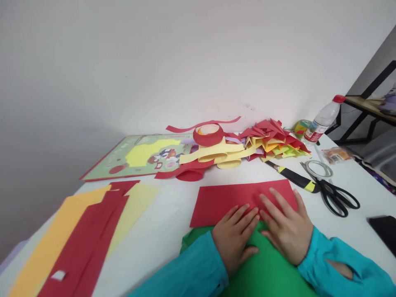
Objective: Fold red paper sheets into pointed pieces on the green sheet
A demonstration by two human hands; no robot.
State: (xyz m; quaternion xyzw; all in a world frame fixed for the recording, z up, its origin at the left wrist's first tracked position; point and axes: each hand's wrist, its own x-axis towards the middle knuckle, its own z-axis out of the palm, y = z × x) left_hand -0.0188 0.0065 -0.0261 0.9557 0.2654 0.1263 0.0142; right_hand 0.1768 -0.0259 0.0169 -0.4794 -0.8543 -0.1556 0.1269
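A red sheet of paper, longer than it is deep, lies flat on the white table in front of me. My left hand rests palm down over its near edge, fingers stretched out. Beside it, my right hand also lies flat, with its spread fingers on the paper's right part. Neither hand grips anything. The hands and the near edge cover some of the paper, so I cannot tell whether it is folded there. Green cloth shows below both hands.
Scissors and a black-handled knife lie at the right, near a phone-like black object. Behind are curled paper strips, folded paper pieces and a bottle. Coloured sheets and a green picture board lie left.
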